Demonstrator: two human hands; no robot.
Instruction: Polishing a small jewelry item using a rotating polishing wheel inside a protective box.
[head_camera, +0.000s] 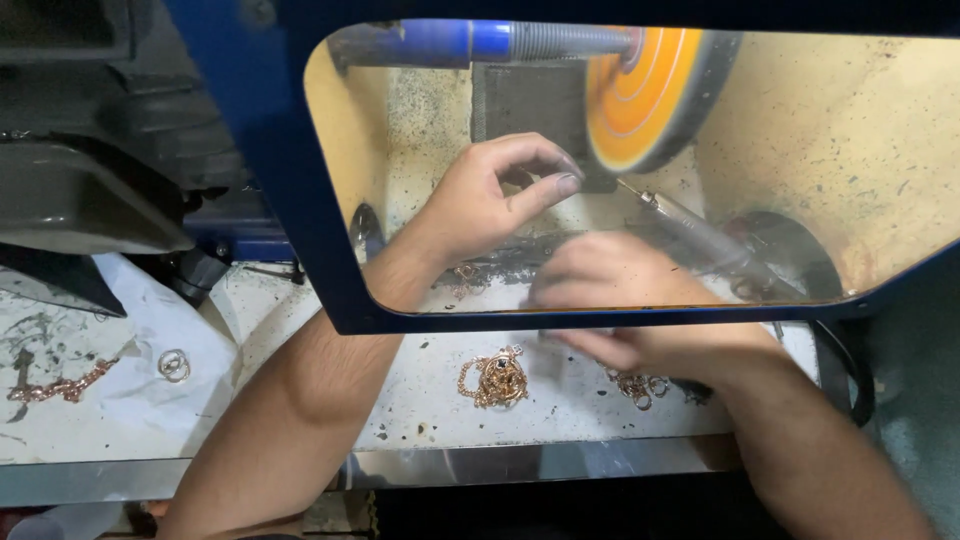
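A blue-framed guard window (300, 200) covers the far half of the bench (420, 400). Behind it spins an orange buffing wheel (640, 90). The left hand (480, 200) pinches something small against the wheel's lower left edge — what it is I cannot tell. The right hand (620, 300) is blurred, its grip unclear. A gold chain with pendant (497, 378) lies near, between the forearms.

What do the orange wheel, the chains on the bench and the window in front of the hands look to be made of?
Orange wheel: looks like stitched cloth or felt, matte, with concentric rings; hard to be sure.
Chains: metal, gold or rose-gold in colour with a bright shine; plating or solid cannot be told.
Window: clear plastic or glass, dusty, in a blue painted frame, probably metal.
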